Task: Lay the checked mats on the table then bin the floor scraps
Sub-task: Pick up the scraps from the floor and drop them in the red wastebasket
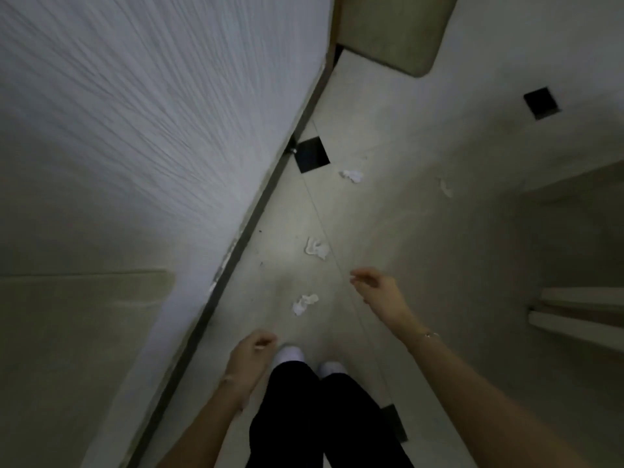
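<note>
I am looking down at four crumpled white paper scraps [305, 304] lying on the pale tiled floor [422, 248], which small black square inlays [312, 155] are dotting, beside the white-clothed table [152, 113]. The binning, I judge, is only beginning. The tabletop is blurring, so I cannot tell whether the checked mats are lying there. The right hand [374, 285] is hanging spread and empty above the scraps. The left hand [251, 349] is curling loosely, and I cannot tell whether it is holding anything.

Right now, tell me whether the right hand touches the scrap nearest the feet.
Apart. Head view shows bare floor between the right hand and that scrap.
</note>
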